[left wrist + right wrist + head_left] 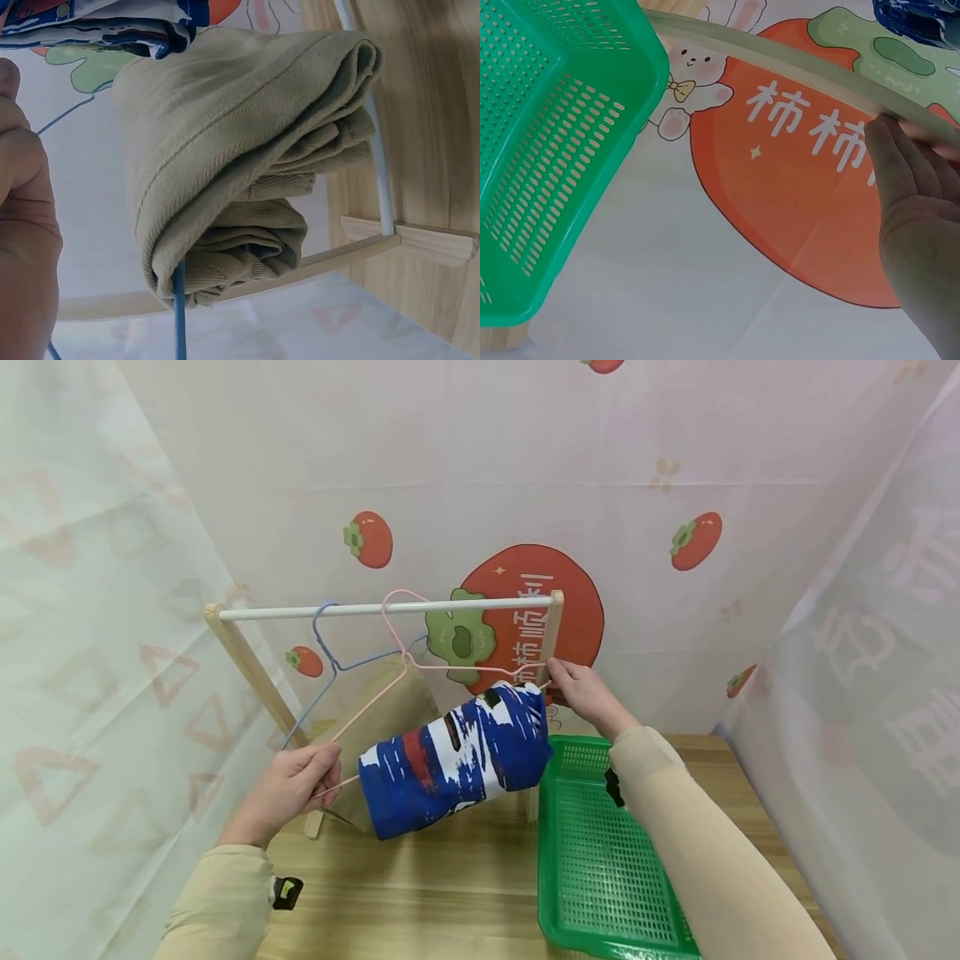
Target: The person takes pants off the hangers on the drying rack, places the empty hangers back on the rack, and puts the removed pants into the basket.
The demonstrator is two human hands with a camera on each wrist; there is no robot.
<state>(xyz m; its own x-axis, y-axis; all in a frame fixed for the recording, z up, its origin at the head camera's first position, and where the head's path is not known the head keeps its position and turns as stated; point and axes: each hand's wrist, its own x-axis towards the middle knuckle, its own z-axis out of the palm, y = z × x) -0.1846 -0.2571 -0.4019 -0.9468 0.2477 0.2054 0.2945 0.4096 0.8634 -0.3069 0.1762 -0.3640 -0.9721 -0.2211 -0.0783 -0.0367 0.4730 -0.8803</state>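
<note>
A pink hanger (466, 668) hangs by its hook from the rack's white rail (277, 613). My left hand (296, 778) grips its left corner, and my right hand (588, 693) pinches the right corner near the rack's post. Folded over the hanger's lower bar is a blue, white and red patterned garment (457, 756), tilted with its left end lower. Its edge (105, 30) shows at the top of the left wrist view. Behind it, a khaki garment (240, 112) is folded over a blue hanger (332, 666) on the same rail.
A green perforated basket (550, 877) stands on the wooden table (420, 902) at the right, below my right forearm. The rack's wooden posts (258, 672) rise at both ends of the rail. Printed sheets (480, 468) enclose the back and sides.
</note>
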